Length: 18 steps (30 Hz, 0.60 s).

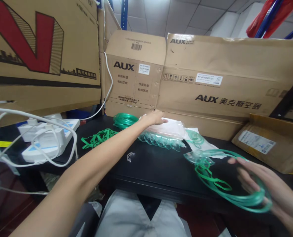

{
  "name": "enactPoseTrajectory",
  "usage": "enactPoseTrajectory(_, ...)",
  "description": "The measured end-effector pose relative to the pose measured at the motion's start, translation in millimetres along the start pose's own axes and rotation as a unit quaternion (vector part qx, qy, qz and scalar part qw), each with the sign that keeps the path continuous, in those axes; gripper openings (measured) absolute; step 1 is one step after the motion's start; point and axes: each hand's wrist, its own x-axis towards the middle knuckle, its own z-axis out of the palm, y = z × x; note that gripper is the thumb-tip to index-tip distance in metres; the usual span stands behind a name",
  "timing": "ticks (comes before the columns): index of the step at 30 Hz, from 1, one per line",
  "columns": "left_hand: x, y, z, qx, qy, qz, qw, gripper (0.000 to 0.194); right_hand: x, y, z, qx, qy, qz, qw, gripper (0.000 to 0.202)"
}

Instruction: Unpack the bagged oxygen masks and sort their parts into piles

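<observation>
My right hand [255, 181] is closed around a coil of green tubing [242, 199] at the table's right front. A clear mask [198, 157] and a green elastic strap [218, 181] hang with the coil. My left hand [156, 118] rests on a stack of white packets [173, 127] at the back middle; its fingers are partly hidden and what they grip is unclear. Just in front of the packets lies a row of clear green masks [161, 141]. Left of them are another green coil [125, 120] and a tangle of green straps [98, 137].
Small metal clips [130, 157] lie on the black table [151, 171]. A white power strip [50, 141] with looping cables stands at the left. Large cardboard boxes [134, 75] line the back; a smaller carton [265, 141] sits at the right.
</observation>
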Motion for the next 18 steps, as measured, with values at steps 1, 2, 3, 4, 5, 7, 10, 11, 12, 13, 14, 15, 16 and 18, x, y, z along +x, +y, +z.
enactPoseTrajectory(1,-8.3,4.2,-3.5,-0.008,0.023,0.019,1.0,0.059,-0.2,-4.1,11.6,0.032,-0.051,0.003,0.998,0.044)
enactPoseTrajectory(2,-18.3,8.5,-6.1,-0.016,0.043,0.039,0.998,0.059,-0.4,-7.8,23.5,0.057,-0.098,0.004,0.994,0.04)
enactPoseTrajectory(3,-30.0,12.7,-7.7,-0.026,0.061,0.06,0.996,0.058,-0.4,-11.2,35.5,0.071,-0.138,0.003,0.988,0.037)
enactPoseTrajectory(4,-43.0,16.6,-8.1,-0.037,0.075,0.08,0.993,0.055,0.0,-14.4,47.3,0.074,-0.175,0.002,0.982,0.036)
enactPoseTrajectory(5,-56.9,20.0,-7.0,-0.051,0.088,0.104,0.989,0.052,0.8,-17.3,58.5,0.075,-0.205,-0.003,0.976,0.037)
enactPoseTrajectory(7,-85.2,24.4,-1.3,-0.107,0.115,0.163,0.974,0.048,3.8,-22.1,77.7,0.072,-0.255,-0.01,0.964,0.04)
enactPoseTrajectory(10,-120.9,25.1,12.3,-0.141,0.116,0.172,0.968,0.044,11.3,-24.0,94.2,0.037,-0.289,-0.003,0.957,0.045)
enactPoseTrajectory(11,-129.7,24.3,16.9,-0.143,0.106,0.164,0.97,0.043,14.1,-22.7,96.0,0.01,-0.288,-0.009,0.958,0.048)
enactPoseTrajectory(12,-136.7,23.1,21.0,-0.145,0.094,0.153,0.973,0.042,16.6,-20.5,95.9,-0.027,-0.278,-0.025,0.96,0.049)
enactPoseTrajectory(13,-142.0,21.8,24.7,-0.148,0.082,0.142,0.975,0.04,18.8,-17.6,94.4,-0.074,-0.255,-0.055,0.963,0.05)
enactPoseTrajectory(14,-146.0,20.5,27.8,-0.15,0.072,0.131,0.977,0.039,20.4,-14.4,91.7,-0.131,-0.216,-0.099,0.963,0.05)
enactPoseTrajectory(15,-148.8,19.2,30.3,-0.153,0.064,0.12,0.979,0.039,21.2,-11.4,88.5,-0.19,-0.167,-0.15,0.956,0.048)
enactPoseTrajectory(16,-150.7,17.9,32.4,-0.156,0.058,0.11,0.98,0.039,21.3,-8.8,85.3,-0.241,-0.119,-0.203,0.942,0.046)
enactPoseTrajectory(18,-152.8,15.6,35.9,-0.16,0.049,0.096,0.981,0.039,19.4,-6.8,81.3,-0.3,-0.06,-0.291,0.906,0.037)
